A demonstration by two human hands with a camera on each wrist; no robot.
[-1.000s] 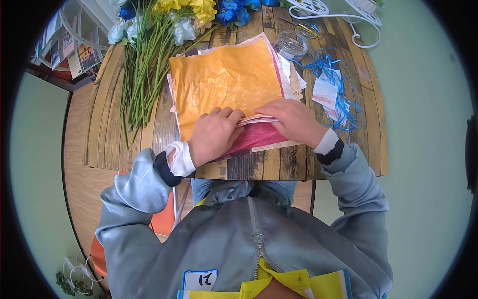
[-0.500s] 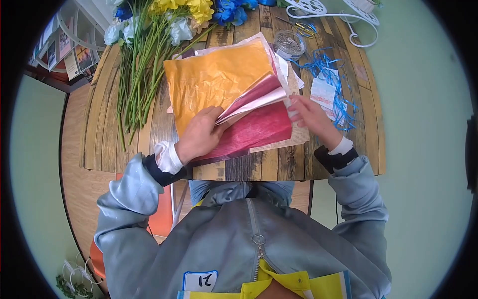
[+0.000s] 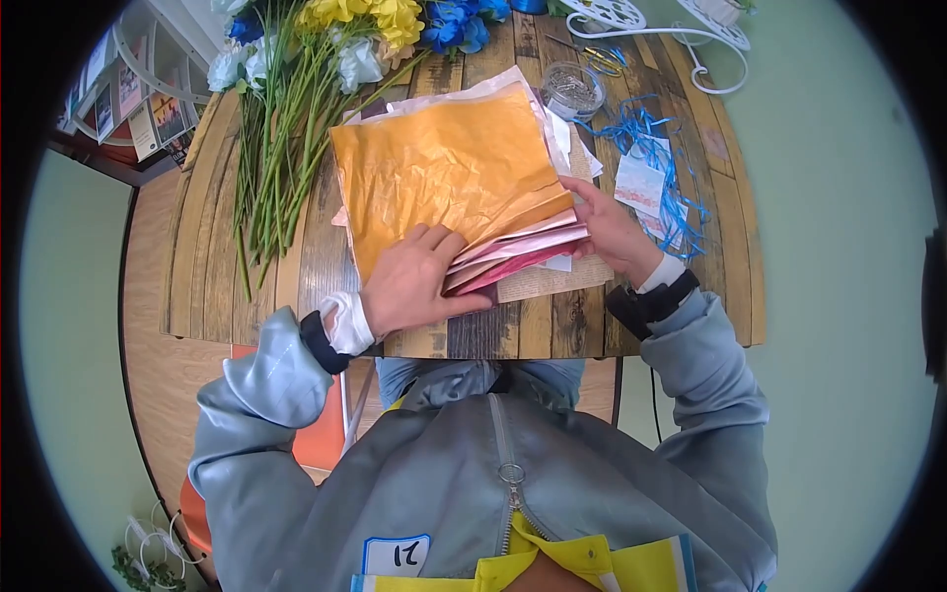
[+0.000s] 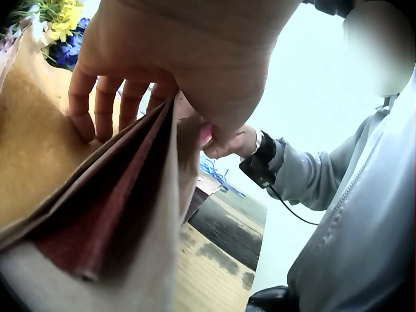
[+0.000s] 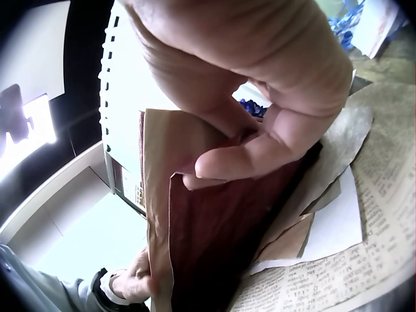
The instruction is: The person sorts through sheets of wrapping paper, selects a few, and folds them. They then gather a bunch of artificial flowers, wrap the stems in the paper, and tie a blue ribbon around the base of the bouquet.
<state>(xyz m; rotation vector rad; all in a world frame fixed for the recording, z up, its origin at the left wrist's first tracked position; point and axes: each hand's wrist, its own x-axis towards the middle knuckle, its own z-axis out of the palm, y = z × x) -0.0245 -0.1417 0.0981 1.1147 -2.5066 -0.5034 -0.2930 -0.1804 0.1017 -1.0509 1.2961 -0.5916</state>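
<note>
A stack of wrapping paper [image 3: 459, 163], orange on top with pink, white and dark red sheets beneath, lies on the table in the head view. My left hand [image 3: 409, 281] grips its near edge, fingers on the orange sheet and thumb along the front. Seen from the left wrist, those fingers [image 4: 104, 110] bend over the edge, and the sheets fan apart below them. At the near right corner my right hand [image 3: 612, 232] pinches the layered sheets. In the right wrist view its fingertips [image 5: 224, 162] press on a dark red sheet [image 5: 221, 221].
Newspaper-print paper [image 3: 557, 281] lies under the stack. Long green stems [image 3: 286, 178] with yellow, blue and white flowers are to the left. On the right are a clear round tub [image 3: 574, 91], scissors [image 3: 605, 61], blue ribbon [image 3: 681, 202] and a printed card [image 3: 639, 185].
Half a second ago my right hand was at the right, with the sheets flared open there. Now the orange sheet lies flatter over the layers, and my right hand holds their right corner.
</note>
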